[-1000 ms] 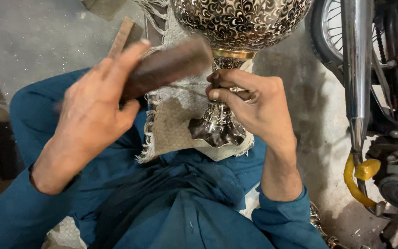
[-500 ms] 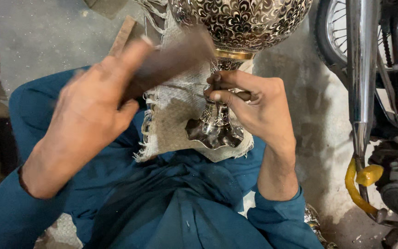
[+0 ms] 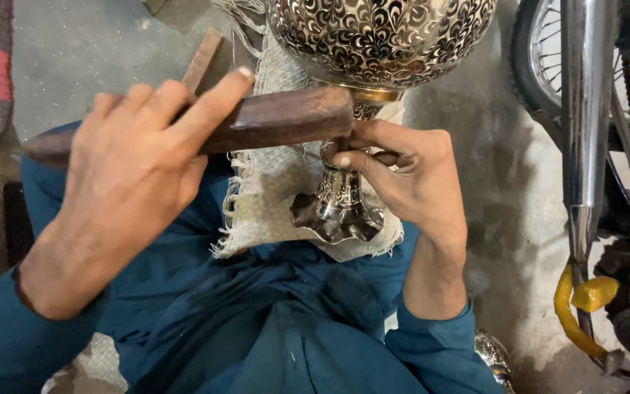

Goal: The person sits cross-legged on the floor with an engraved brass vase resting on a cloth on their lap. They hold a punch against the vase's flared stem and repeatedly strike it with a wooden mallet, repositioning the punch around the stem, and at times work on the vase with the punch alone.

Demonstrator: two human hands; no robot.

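My left hand (image 3: 129, 171) grips wooden mallet (image 3: 271, 120); my right hand (image 3: 410, 171) pinches small chisel (image 3: 384, 157) against engraved metal vase (image 3: 344, 204).

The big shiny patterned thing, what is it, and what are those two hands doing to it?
You are seeing through a camera worn on a person's head, looking down at their own lap and hands. The shiny thing is a metal vase covered in tiny curly patterns, with a flared foot, lying across a frayed cloth on the person's blue-clothed legs. The left hand grips a dark wooden block, held like a mallet. The right hand pinches a thin tool against the vase's narrow neck. Beside them on the right stands a motorbike, with its wheel and chrome pipe showing.
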